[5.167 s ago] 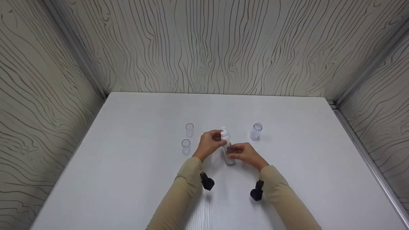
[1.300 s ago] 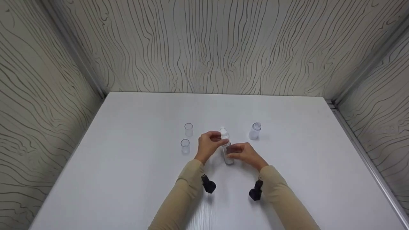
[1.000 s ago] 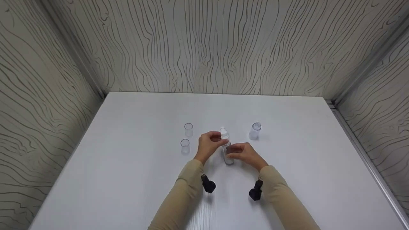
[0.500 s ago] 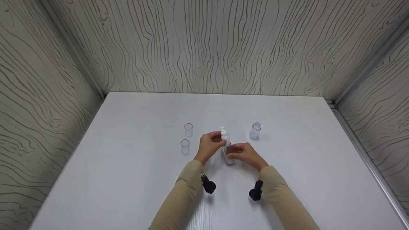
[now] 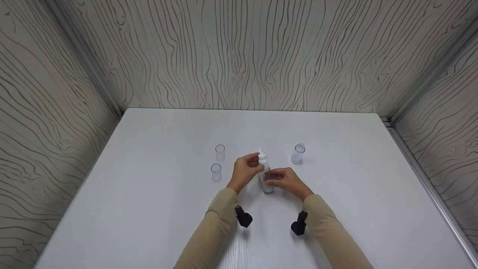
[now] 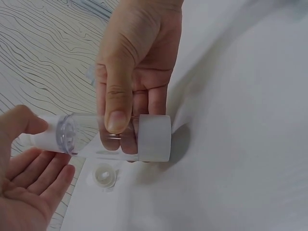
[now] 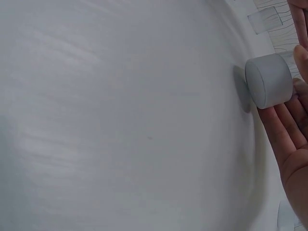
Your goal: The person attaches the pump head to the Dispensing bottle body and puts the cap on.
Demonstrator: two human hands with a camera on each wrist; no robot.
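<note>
In the head view my left hand (image 5: 245, 170) pinches the white pump top (image 5: 263, 160) of a clear bottle (image 5: 267, 185). My right hand (image 5: 288, 181) grips the bottle's body lower down, from the right side. The left wrist view shows the pump top (image 6: 47, 134) at the left hand (image 6: 29, 187), on the bottle's neck end. There the right hand (image 6: 139, 48) has its thumb across the clear wall (image 6: 89, 130), near the frosted base (image 6: 155, 138). In the right wrist view the frosted base (image 7: 268, 81) sits against the right hand's fingers (image 7: 279, 130).
Two small clear cups (image 5: 220, 153) (image 5: 216, 172) stand on the white table (image 5: 149, 186), left of the hands. Another clear bottle (image 5: 298, 154) stands to the right, behind the right hand. Patterned wall panels (image 5: 239, 56) rise behind and at both sides.
Over the last second my left thumb has shifted slightly left along the pump top's collar, showing more of it. The right hand, bottle and cups have stayed in place.
</note>
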